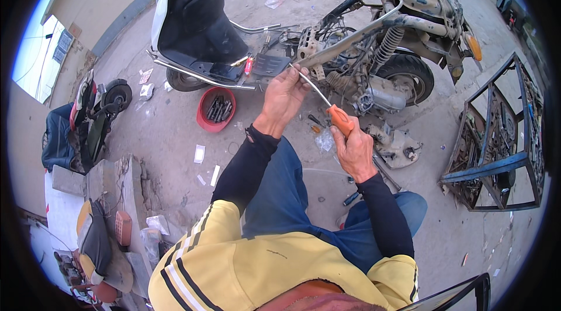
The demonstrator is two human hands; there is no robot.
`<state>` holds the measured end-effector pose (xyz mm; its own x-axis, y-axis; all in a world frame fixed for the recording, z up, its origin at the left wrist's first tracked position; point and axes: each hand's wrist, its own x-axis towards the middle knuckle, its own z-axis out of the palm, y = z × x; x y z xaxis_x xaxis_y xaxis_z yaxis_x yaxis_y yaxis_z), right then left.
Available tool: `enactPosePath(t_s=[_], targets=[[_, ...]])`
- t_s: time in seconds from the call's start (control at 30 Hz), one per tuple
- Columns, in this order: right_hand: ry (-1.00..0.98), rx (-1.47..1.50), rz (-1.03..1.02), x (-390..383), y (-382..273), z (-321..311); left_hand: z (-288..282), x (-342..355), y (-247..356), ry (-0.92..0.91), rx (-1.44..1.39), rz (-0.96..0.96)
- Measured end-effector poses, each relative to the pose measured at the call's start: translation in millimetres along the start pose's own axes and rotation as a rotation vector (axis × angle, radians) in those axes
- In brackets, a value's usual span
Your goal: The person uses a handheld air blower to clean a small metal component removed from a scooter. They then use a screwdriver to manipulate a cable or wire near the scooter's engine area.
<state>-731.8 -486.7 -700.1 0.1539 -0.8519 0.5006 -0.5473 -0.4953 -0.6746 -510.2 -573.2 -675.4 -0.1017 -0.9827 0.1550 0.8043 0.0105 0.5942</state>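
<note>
My right hand (354, 150) is closed round the orange handle of a screwdriver (340, 120). Its long metal shaft slants up and to the left, and my left hand (284, 98) pinches it close to the tip. Whether the left fingers also hold some small part there cannot be made out. Just beyond both hands stands a partly stripped scooter (383, 71), its frame, engine and wiring bare. Nearest my left hand is its black footboard (272, 65), with a small red-and-white packet (249, 65) lying beside it.
A red bowl (201, 118) of dark sockets sits left of my hands. To the right stands a blue metal rack (491, 168) full of parts. A dirty engine cover (398, 150) and a plastic bag (324, 140) lie near my right hand. Another scooter (82, 118) stands at the left.
</note>
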Motion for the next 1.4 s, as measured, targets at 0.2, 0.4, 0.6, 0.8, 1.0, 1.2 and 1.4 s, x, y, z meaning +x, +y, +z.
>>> enactPosePath(t_s=[0.2, 0.4, 0.6, 0.8, 1.0, 1.2, 1.4], targets=[[-0.033, 0.052, 0.052, -0.4, -2.9, -1.1, -3.3, -1.6, 4.2, 0.005, 0.018, -0.010], [0.028, 0.195, 0.069, 1.2, -4.4, -6.3, 1.6, 0.4, 19.8, 0.019, -0.037, -0.053], [0.045, 0.252, 0.081, -1.7, 6.5, -3.2, 6.8, 3.6, 36.5, 0.018, -0.173, -0.089], [0.048, 0.257, 0.075, -0.8, 4.2, -2.9, 25.8, -0.3, 47.1, 0.113, -0.303, -0.006], [0.018, 0.245, 0.092, -2.5, 7.3, -1.6, 57.7, 0.0, 74.7, 0.202, -0.364, 0.094], [-0.004, 0.231, 0.099, -2.7, 5.7, -1.4, 90.1, -3.2, 97.2, 0.152, -0.392, 0.139], [-0.031, 0.154, 0.079, -2.4, 5.2, -7.3, 110.9, -3.3, 101.3, 0.106, -0.400, 0.143]])
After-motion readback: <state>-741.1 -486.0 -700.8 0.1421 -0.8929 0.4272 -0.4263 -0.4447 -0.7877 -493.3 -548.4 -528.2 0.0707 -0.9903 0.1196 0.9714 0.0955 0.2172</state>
